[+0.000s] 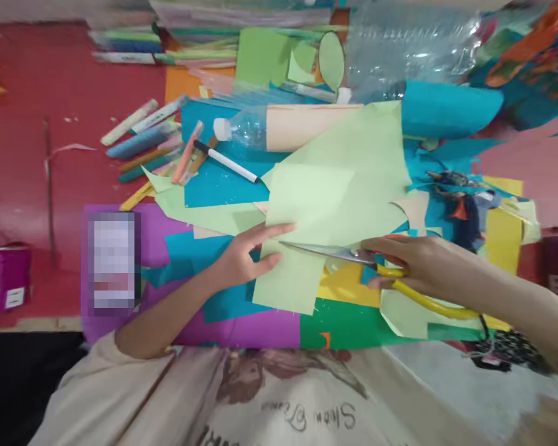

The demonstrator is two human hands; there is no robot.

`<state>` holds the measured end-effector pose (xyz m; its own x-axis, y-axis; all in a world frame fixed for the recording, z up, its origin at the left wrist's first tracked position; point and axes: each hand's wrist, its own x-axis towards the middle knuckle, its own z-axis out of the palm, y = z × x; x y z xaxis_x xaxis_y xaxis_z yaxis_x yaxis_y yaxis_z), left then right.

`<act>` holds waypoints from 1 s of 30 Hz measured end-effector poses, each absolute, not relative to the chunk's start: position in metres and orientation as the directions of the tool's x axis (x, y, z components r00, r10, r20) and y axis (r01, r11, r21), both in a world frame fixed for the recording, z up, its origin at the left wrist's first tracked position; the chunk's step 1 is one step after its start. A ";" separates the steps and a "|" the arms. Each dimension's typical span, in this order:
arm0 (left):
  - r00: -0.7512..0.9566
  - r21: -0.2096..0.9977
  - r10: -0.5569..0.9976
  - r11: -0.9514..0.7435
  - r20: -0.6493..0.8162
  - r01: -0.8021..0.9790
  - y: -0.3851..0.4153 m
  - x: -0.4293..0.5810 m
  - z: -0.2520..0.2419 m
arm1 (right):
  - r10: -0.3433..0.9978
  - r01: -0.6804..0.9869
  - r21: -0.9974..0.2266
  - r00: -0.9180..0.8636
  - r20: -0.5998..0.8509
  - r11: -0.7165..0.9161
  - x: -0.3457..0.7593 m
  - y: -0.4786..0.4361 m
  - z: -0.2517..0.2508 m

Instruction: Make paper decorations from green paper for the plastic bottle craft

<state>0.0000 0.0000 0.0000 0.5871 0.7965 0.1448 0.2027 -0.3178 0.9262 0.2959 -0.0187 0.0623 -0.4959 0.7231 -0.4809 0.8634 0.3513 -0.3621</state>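
A large sheet of pale green paper [316, 198] lies across the middle of the work area. My left hand [246, 254] grips its left edge, with the thumb and fingers at either side of the cut line. In my right hand [413, 260] is a pair of scissors [353, 253] with yellow handles. The metal blades point left across the paper, their tips close to my left fingers. Below the blades a strip of the same paper [288, 285] hangs toward me, and whether it is fully separated I cannot tell.
Behind the paper lies a plastic bottle [246, 128] wrapped in peach paper. A black-and-white marker [227, 162] rests on blue paper, with several markers [144, 133] further left. A phone-like blurred rectangle [114, 260] sits on purple paper [255, 328]. Paper scraps and yarn [465, 210] clutter the right.
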 end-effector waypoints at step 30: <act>0.607 0.923 0.785 -0.316 0.125 0.218 -0.002 0.003 -0.003 | 0.713 0.875 -0.339 -0.479 -0.512 0.345 0.290 -0.022 0.063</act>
